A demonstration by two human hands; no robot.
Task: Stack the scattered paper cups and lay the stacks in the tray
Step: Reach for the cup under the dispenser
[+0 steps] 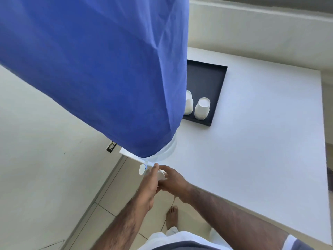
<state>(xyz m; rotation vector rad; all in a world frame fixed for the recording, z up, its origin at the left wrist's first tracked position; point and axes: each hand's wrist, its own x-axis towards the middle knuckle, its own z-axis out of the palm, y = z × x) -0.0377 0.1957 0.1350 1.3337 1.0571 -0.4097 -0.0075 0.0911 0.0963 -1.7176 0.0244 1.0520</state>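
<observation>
Draping blue cloth [100, 69] hides part of tray [207, 78] and one cup stack [189, 103]

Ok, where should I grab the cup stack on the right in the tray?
Probably round the middle of its side, coming from the right: the right stack stands upright, rims down, and the other stack crowds its left.

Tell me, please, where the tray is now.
In the head view the tray lies upper centre on the table, its left edge hidden behind the blue cover, two cup stacks at its near end.
</observation>
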